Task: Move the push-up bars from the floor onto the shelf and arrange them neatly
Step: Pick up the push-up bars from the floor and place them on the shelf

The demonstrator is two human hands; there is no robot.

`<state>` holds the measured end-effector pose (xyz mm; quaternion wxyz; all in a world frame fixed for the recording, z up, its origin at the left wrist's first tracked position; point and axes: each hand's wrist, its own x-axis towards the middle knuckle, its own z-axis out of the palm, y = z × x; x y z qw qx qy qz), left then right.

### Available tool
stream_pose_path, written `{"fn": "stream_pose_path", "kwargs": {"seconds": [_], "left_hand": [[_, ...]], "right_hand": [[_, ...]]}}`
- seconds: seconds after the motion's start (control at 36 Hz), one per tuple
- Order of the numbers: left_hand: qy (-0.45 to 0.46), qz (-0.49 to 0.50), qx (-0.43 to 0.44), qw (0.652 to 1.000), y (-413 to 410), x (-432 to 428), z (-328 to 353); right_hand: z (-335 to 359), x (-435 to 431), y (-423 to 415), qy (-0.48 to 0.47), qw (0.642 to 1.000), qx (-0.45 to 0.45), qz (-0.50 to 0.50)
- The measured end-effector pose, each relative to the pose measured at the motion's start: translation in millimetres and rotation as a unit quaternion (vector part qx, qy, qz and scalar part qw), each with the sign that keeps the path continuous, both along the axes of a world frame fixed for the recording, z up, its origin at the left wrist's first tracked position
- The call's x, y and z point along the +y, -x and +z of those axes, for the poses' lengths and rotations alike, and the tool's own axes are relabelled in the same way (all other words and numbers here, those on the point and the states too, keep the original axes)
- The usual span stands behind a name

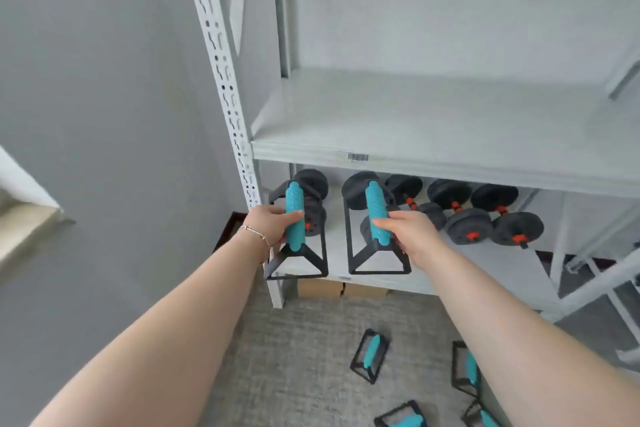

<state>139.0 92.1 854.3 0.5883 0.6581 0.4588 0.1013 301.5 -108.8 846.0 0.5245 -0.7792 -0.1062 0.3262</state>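
Observation:
Each hand holds one push-up bar with a black frame and a teal ribbed grip. My left hand (272, 224) is closed around the grip of the left bar (294, 204). My right hand (407, 230) grips the right bar (375, 208). Both bars hang in the air in front of the lower shelf, just below the front edge of the white middle shelf (433, 135), which is bare. Several more push-up bars lie on the grey carpet below, one of them (370, 355) near the middle and another (465, 369) partly hidden by my right forearm.
Black dumbbells with red collars (481, 218) fill the lower shelf. A perforated white upright (221, 80) stands at the rack's left front corner, close to the grey wall. Cardboard boxes (322, 288) sit under the bottom shelf. White frame bars (595, 281) slant at right.

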Motion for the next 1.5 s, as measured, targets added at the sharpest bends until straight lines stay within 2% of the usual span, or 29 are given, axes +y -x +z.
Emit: {"fn": "stream_pose_path", "kwargs": {"seconds": [0.19,0.36,0.53,0.94,1.28,1.5], "left_hand": [[-0.017,0.002,-0.079,0.997,-37,11,58],[-0.026,0.009,-0.109,0.994,-85,34,92],[-0.052,0.019,-0.109,0.992,-145,54,109],[-0.087,0.045,-0.075,0.992,-262,141,104],[-0.078,0.012,-0.059,0.995,-326,226,87],[-0.090,-0.031,-0.050,0.994,-343,251,83]], "right_hand": [[57,4,-41,-0.057,0.998,0.030,0.008],[97,21,-90,-0.081,0.996,0.022,0.011],[102,60,-150,-0.084,0.996,0.003,0.007],[92,176,-273,-0.072,0.997,-0.001,-0.013],[80,253,-314,-0.041,0.997,-0.004,-0.064],[72,269,-326,-0.024,0.994,-0.022,-0.100]]}}
